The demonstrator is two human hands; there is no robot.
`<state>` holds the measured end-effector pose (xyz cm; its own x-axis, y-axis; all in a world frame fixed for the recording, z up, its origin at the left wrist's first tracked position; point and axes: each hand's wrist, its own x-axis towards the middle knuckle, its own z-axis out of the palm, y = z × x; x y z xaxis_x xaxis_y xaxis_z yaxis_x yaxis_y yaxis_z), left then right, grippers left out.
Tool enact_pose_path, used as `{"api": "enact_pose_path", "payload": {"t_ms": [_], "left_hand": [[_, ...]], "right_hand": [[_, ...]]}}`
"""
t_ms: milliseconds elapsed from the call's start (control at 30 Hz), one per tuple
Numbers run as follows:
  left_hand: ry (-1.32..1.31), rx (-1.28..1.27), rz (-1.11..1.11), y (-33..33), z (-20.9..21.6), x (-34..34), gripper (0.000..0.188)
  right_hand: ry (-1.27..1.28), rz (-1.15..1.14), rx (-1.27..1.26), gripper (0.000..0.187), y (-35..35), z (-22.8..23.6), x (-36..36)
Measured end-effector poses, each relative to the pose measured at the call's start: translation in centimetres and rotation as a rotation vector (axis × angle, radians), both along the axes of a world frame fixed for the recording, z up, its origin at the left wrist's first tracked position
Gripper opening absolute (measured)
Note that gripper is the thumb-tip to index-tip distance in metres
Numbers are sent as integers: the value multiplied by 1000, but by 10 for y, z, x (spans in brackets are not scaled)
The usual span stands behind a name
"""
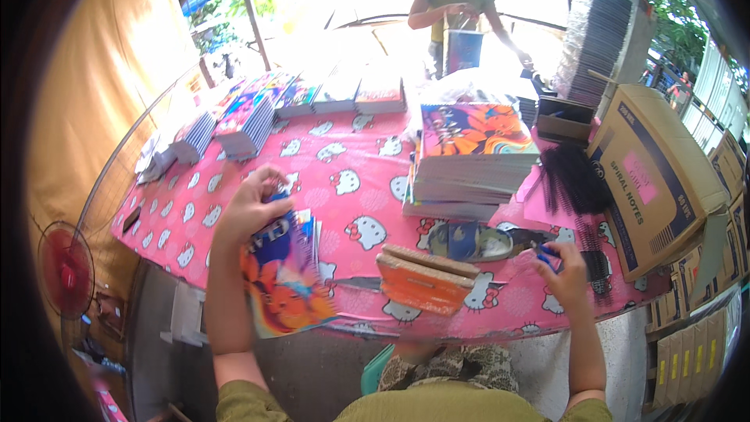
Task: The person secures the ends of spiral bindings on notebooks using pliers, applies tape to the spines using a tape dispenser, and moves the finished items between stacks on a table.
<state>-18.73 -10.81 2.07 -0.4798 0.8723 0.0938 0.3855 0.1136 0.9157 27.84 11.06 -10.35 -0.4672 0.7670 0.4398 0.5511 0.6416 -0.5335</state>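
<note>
On pink printed cloth (pixel 344 148), left hand (pixel 251 207) grips a glossy notebook (pixel 285 277).

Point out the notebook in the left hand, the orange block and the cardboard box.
notebook (pixel 285 281), head view, on its colourful cover.
orange block (pixel 420 285), head view, on its front face.
cardboard box (pixel 652 187), head view, on its top panel.

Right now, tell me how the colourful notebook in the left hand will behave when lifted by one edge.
The notebook would probably flex rather than stay rigid: it looks thin and soft-covered. It seems light, since the left hand holds it up alone by its top edge. Its glossy-looking cover may be a little slippery.
</note>
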Motion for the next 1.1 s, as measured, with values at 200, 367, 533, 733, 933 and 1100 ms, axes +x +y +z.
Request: {"api": "enact_pose_path", "payload": {"t_ms": [200, 367, 533, 733, 933, 1100], "left_hand": [[-18, -180, -66, -1, -121, -102, 33], [238, 21, -63, 86, -79, -71, 26], [82, 135, -281, 243, 16, 21, 24], [521, -5, -233, 377, 33, 42, 58], [346, 29, -163, 323, 41, 45, 58], [-21, 249, -191, 185, 47, 74, 40]], "right_hand": [[-59, -69, 123, 47, -13, -63, 4], [-176, -30, 173, 57, -15, -70, 1], [-166, -57, 124, 56, -15, -69, 3], [-175, -8, 72, 56, -14, -66, 0], [-232, 10, 182, 60, -15, 0, -16], [-70, 349, 550, 53, 27, 84, -123]]}}
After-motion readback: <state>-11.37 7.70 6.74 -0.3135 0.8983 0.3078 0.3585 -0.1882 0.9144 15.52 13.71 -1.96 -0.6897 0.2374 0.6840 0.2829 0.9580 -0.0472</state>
